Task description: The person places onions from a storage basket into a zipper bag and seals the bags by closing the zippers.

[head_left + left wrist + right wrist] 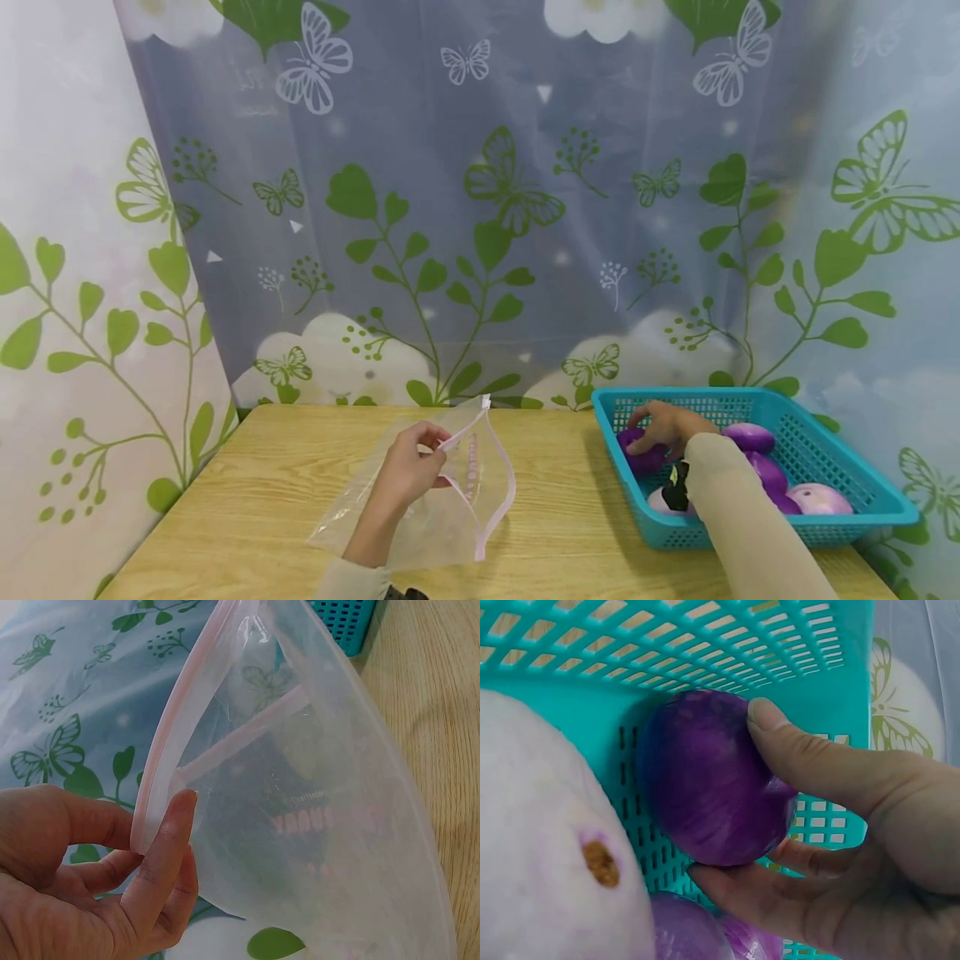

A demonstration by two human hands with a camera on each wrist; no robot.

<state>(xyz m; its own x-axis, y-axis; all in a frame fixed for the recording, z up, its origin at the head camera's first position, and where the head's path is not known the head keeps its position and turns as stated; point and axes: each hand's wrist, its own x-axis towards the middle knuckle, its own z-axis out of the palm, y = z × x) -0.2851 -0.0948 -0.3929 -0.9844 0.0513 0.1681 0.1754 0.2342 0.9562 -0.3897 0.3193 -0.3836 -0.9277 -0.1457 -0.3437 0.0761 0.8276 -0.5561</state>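
Observation:
My left hand pinches one pink-edged lip of a clear zip bag. The bag's mouth gapes toward the right, with a white slider at its top corner and pink print on its side. Inside a turquoise basket, my right hand grips a dark purple onion. Thumb on one side and fingers on the other hold it near the basket wall. Close to it lies a pale onion with a brown root scar. More purple onions sit farther right, partly behind the forearm.
The basket stands at the right end of a light wood table. Another pale pink onion rests in its front right part. A patterned curtain hangs behind the table and along both sides.

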